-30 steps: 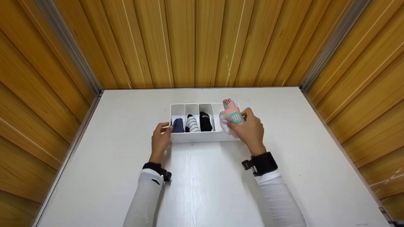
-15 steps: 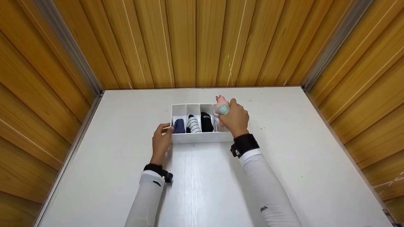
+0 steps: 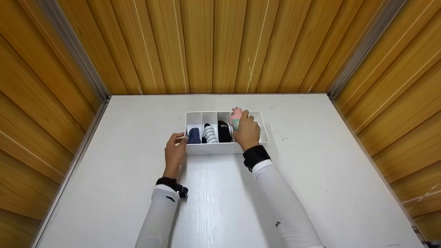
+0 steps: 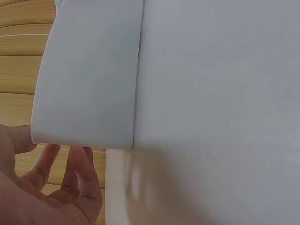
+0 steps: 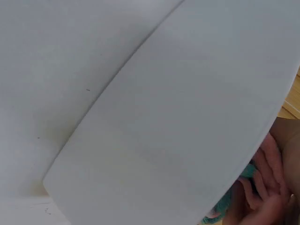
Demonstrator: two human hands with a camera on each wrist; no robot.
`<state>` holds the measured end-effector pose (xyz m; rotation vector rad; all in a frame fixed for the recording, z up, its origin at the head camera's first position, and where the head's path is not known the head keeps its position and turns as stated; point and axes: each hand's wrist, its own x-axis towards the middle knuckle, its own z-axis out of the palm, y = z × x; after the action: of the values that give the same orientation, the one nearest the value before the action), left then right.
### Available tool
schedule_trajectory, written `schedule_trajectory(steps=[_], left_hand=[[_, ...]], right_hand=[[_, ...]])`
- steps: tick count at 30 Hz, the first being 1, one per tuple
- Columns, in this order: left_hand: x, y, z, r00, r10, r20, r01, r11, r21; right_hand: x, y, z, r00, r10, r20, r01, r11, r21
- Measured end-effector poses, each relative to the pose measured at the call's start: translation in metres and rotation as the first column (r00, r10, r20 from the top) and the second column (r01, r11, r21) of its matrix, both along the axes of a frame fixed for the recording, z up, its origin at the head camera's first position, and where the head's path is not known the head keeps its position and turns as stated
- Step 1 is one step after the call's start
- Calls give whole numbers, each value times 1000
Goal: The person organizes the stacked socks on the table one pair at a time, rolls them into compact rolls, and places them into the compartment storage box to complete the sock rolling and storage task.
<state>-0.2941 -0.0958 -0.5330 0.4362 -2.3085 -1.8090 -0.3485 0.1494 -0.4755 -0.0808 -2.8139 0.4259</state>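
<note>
A white divided storage box (image 3: 213, 149) stands on the table. My left hand (image 3: 175, 153) holds its left end, thumb at the front corner and fingers against the outer side wall, as the left wrist view also shows. My right hand (image 3: 247, 132) grips a pink and green sock (image 3: 236, 115), low in the compartment just right of the black sock. The hand hides most of that compartment. Pink and green cloth (image 5: 272, 159) shows between its fingers behind the box wall in the right wrist view. A rolled black sock (image 3: 224, 132) lies beside it.
The two left compartments hold a navy sock (image 3: 194, 135) and a white striped sock (image 3: 209, 134). No sock shows in the visible part of the rightmost compartment. Wood-patterned walls (image 3: 213, 48) rise behind and beside the white table (image 3: 213, 199).
My right hand has moved left with the pink and green sock and lowered it into the box beside the black sock. The left hand stays at the box's left end.
</note>
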Motion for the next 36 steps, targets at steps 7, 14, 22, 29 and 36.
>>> schedule_trajectory(steps=[7, 14, 22, 29, 36], left_hand=[[0, 3, -1, 1000, -19, 20, 19, 1000, -17], [-2, 1, 2, 1000, -26, 16, 26, 1000, -1], [1, 1, -2, 999, -35, 24, 35, 999, 11], [2, -1, -2, 1000, -14, 18, 15, 1000, -14], [1, 2, -3, 1000, -16, 23, 16, 1000, -19]], right_hand=[[13, 6, 19, 980, 101, 169, -96, 995, -41], [12, 14, 42, 982, 166, 92, -164, 986, -27], [7, 16, 25, 983, 174, 65, -166, 980, -109], [6, 16, 8, 988, 153, 27, -150, 984, -93], [6, 22, -7, 991, 119, 60, -118, 993, -26]])
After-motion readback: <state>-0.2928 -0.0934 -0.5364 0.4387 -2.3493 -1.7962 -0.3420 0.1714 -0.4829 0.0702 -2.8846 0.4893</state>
